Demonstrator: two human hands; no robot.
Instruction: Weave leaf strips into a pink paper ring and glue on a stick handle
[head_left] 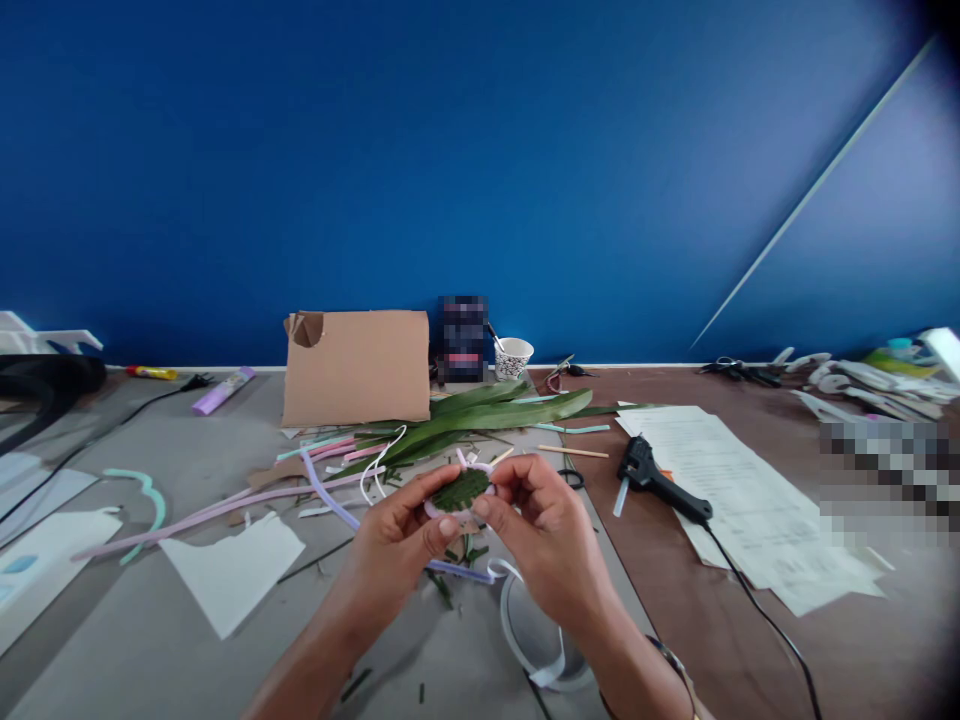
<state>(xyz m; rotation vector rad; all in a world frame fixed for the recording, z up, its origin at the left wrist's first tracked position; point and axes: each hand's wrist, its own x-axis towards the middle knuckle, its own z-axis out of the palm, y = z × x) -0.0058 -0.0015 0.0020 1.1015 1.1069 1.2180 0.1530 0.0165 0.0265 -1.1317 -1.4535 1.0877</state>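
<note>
A disc (459, 492) is between left hand (394, 532) and right hand (541, 515), leaves (480, 424) behind, glue gun (664, 487) rightward.

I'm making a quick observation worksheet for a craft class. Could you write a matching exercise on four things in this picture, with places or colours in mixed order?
Things:
A. Cardboard piece
B. Glue gun
C. Cup
D. Round green piece

Places or colours:
1. White, with dark markings
2. Held between the left hand and the right hand
3. Brown, in front of the blue wall
4. Black, lying to the right of both hands

Right pairs: A-3, B-4, C-1, D-2
</note>
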